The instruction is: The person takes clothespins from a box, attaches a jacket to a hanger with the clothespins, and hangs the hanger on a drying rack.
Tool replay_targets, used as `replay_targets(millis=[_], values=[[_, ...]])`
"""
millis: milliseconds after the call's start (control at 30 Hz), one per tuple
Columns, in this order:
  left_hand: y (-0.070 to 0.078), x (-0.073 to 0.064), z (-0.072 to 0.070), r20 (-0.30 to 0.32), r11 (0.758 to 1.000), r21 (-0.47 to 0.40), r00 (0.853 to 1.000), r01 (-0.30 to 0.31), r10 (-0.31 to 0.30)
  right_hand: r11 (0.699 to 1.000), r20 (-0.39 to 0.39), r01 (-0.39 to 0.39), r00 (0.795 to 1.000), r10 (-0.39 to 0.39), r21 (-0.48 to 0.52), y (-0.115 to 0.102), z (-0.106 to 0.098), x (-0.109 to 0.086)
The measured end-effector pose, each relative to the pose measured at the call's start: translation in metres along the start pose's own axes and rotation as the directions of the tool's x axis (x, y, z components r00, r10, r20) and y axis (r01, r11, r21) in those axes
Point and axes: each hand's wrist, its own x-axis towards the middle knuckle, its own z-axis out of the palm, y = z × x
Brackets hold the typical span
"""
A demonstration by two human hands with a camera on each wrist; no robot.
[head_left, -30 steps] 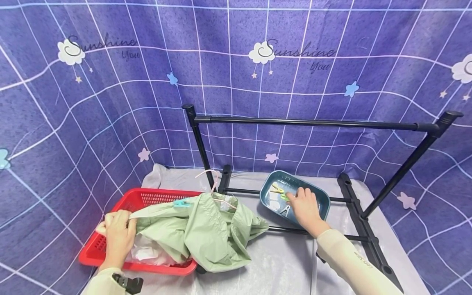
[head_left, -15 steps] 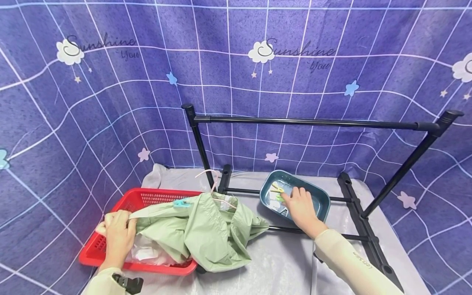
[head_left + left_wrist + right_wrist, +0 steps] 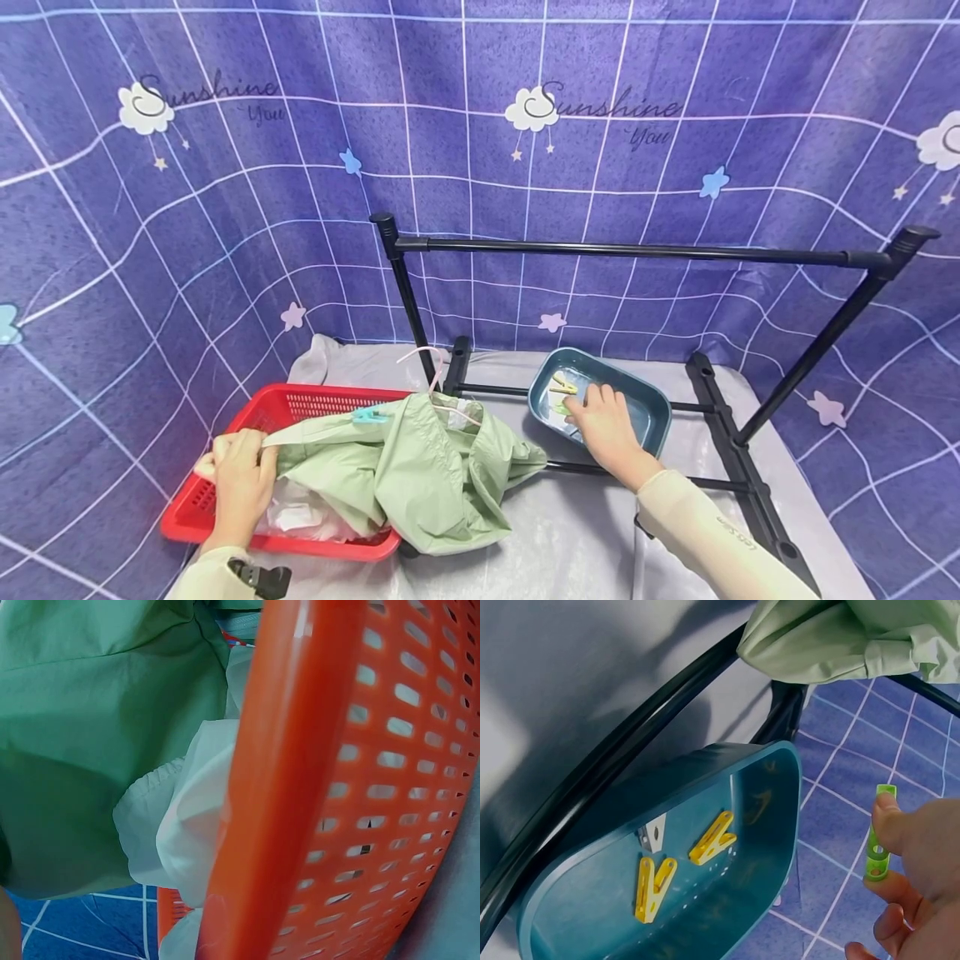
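Note:
My left hand (image 3: 242, 479) grips the edge of a light green garment (image 3: 442, 492), holding it over the left part of a red basket (image 3: 367, 546). A turquoise clothespin (image 3: 370, 414) is clipped on the garment's upper edge, and a pink hanger (image 3: 437, 372) sticks out of its collar. In the right wrist view, my right hand (image 3: 922, 862) pinches a bright green clothespin (image 3: 878, 844) between thumb and finger, near the end of a teal bin (image 3: 796, 787). Two yellow clothespins (image 3: 654, 891) and a grey clothespin (image 3: 655, 832) lie inside that bin.
A black rack (image 3: 622, 248) stands behind, its lower bars passing by the bin along the grey cloth-covered surface (image 3: 555, 550). White fabric (image 3: 199, 802) lies in the basket. A purple-blue grid curtain (image 3: 480, 150) encloses the back and sides.
My right hand has moved slightly left across the bin, with the green clothespin in its fingers. The left hand and the garment have stayed put.

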Motion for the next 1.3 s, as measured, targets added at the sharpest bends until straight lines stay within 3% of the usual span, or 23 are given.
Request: replay_targets(millis=[533,1300], values=[[-0.003,-0.001,0.001,-0.005,1.0,-0.006,1.0,-0.012,0.012,1.0,0.064,0.006,0.998,-0.008,0.025,-0.011,-0.006,0.003],[-0.002,-0.002,0.0,0.0,1.0,0.002,1.0,-0.012,0.012,0.998,0.018,0.059,0.998,-0.06,0.034,-0.025,-0.012,0.006]])
